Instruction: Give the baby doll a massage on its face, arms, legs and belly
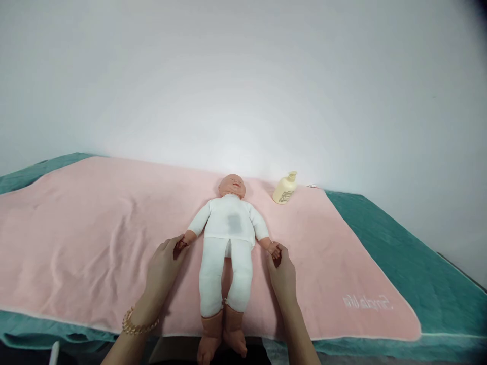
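A baby doll with a white cloth body lies on its back on a pink blanket. Its head points toward the wall, and its feet hang over the near edge. My left hand is closed around the doll's hand on the left side. On the other side, my right hand grips the doll's other hand between thumb and fingers. Both doll arms are spread outward from the body. A grey patch shows on the doll's belly.
Right of the doll's head stands a pale yellow pump bottle. Green cloth shows under the blanket on both sides and along the front edge. A plain white wall rises behind.
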The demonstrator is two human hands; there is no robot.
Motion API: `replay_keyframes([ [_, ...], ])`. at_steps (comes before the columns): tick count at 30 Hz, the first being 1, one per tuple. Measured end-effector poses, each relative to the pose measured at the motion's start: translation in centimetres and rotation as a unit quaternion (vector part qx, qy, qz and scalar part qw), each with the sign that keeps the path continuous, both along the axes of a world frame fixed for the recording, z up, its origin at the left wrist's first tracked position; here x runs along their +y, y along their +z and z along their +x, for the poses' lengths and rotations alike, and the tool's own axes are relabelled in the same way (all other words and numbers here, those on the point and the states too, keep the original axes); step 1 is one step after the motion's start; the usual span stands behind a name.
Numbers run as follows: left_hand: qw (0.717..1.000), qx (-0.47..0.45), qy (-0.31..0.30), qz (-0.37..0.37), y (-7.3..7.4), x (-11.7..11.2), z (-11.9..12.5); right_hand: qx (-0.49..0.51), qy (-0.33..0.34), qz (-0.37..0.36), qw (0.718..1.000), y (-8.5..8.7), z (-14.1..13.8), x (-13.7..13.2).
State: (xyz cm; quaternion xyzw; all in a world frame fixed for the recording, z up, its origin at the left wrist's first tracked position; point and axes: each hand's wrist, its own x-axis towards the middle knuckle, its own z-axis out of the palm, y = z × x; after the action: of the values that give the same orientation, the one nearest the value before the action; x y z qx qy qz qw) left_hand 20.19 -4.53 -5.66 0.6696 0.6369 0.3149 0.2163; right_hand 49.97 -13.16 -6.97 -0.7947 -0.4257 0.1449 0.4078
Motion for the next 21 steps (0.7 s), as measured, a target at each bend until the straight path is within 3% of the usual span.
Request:
replay_keyframes([
  [3, 0.999, -0.039, 0.016, -0.014, -0.2, 0.1, -0.2, 0.029, 0.002, 0.031, 0.999, 0.3, -0.1, -0.2],
  [6, 0.986, -0.147, 0.080, -0.022, 0.1, 0.3, -0.5, 0.075, -0.015, 0.080, 0.994, 0.7, 0.0, 0.0],
  [11, 0.945, -0.303, 0.118, 0.044, 1.9, 2.5, -0.4, 0.201, -0.093, 0.174, 0.960, 1.7, 1.7, 2.2],
  [13, 0.934, -0.328, 0.111, 0.085, 2.9, 4.3, 0.1, 0.218, -0.092, 0.213, 0.948, 2.4, 3.0, 3.9],
  [16, 0.919, -0.359, 0.085, 0.141, 4.4, 7.9, 0.9, 0.207, -0.027, 0.278, 0.938, 4.1, 4.9, 7.1],
  [18, 0.917, -0.359, 0.080, 0.153, 5.1, 10.9, 1.5, 0.190, 0.037, 0.263, 0.945, 5.4, 5.8, 9.5],
  [21, 0.916, -0.369, 0.033, 0.152, 5.8, 15.5, 2.5, 0.180, 0.078, 0.254, 0.947, 7.2, 6.2, 13.4],
])
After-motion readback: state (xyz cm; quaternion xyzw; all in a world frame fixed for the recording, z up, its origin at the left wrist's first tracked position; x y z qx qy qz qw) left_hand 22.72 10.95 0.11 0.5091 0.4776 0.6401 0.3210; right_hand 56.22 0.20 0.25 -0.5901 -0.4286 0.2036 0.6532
